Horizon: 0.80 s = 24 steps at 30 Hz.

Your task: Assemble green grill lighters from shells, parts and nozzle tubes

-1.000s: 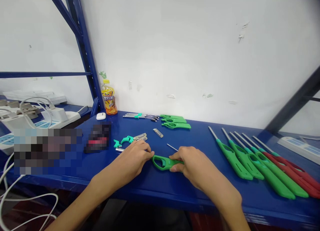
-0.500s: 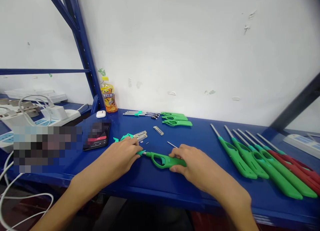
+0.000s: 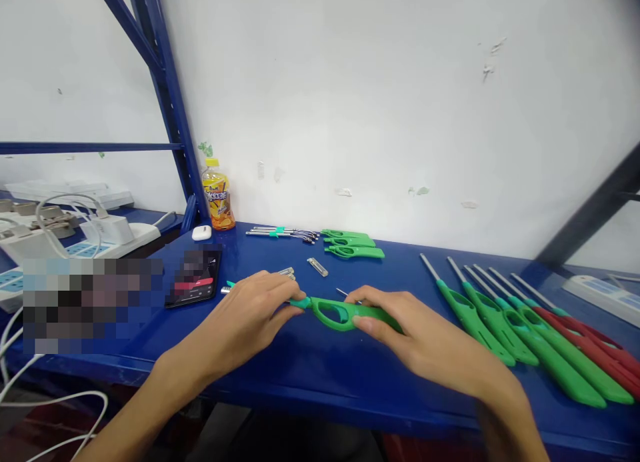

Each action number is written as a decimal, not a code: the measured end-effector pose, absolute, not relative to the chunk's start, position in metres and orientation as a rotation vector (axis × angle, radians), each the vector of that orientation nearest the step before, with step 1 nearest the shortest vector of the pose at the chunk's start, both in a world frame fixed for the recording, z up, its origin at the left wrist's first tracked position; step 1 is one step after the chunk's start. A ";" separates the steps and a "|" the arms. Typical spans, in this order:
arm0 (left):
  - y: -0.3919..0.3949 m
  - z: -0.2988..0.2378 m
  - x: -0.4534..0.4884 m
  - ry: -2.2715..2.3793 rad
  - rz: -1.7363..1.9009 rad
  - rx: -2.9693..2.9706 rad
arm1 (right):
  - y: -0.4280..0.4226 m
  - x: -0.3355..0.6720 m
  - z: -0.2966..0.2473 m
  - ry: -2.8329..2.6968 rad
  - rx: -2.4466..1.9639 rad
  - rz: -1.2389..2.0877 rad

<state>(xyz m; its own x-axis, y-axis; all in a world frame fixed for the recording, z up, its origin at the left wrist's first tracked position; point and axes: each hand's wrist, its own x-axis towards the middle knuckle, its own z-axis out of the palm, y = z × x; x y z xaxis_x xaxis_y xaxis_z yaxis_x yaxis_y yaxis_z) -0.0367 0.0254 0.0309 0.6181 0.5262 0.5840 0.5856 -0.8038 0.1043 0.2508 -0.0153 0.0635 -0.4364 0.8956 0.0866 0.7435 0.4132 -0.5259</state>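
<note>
My left hand [image 3: 257,309] is closed, pinching the teal collar [image 3: 301,303] at the front end of a green gas lighter body [image 3: 334,322]. My right hand [image 3: 400,322] wraps round the rear of that body, thumb on the near side. The collar and body meet end to end, held just above the blue table. A thin metal rod [image 3: 342,292] sticks out beside my right fingers; its other end is hidden. Left of my left hand, a small metal tip [image 3: 226,290] and a teal bit [image 3: 230,284] show. Behind that hand lie clear parts [image 3: 287,273], partly covered.
Green lighter bodies [image 3: 354,253] and metal tubes with wires [image 3: 280,232] lie at the back, near a clear part [image 3: 318,267]. Several finished-looking lighters [image 3: 473,322] are at right. A phone [image 3: 195,279], white case [image 3: 202,233], drink bottle [image 3: 219,199] and power strips [image 3: 105,239] stand left.
The collar has come up against the lighter body, closing the gap where metal showed. Both hands have shifted slightly right, and the body has been lifted a little.
</note>
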 end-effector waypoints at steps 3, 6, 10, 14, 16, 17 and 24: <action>0.024 0.027 -0.032 -0.865 -0.996 -2.712 | -0.016 0.253 0.065 -2.317 -1.341 0.541; 0.022 0.024 -0.029 -0.812 -0.991 -2.696 | -0.013 0.251 0.065 -2.323 -1.305 0.525; 0.019 0.027 -0.027 -0.738 -1.107 -2.632 | -0.011 0.247 0.067 -2.280 -1.287 0.559; 0.013 0.032 -0.023 -0.696 -1.171 -2.594 | -0.008 0.247 0.068 -2.214 -1.195 0.689; 0.010 0.033 -0.020 -0.686 -1.183 -2.598 | -0.006 0.249 0.067 -2.186 -1.169 0.766; 0.009 0.033 -0.019 -0.684 -1.182 -2.599 | -0.005 0.250 0.067 -2.177 -1.159 0.800; 0.004 0.033 -0.009 -0.613 -1.188 -2.586 | -0.001 0.256 0.069 -2.088 -1.153 1.108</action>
<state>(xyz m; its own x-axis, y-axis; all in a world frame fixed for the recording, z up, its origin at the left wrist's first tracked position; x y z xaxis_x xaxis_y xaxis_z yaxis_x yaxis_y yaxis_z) -0.0094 0.0044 0.0326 0.5840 0.2758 0.7635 0.4621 -0.8862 -0.0333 0.2563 -0.0008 0.0691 -0.5117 0.8581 0.0430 0.4454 0.3077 -0.8408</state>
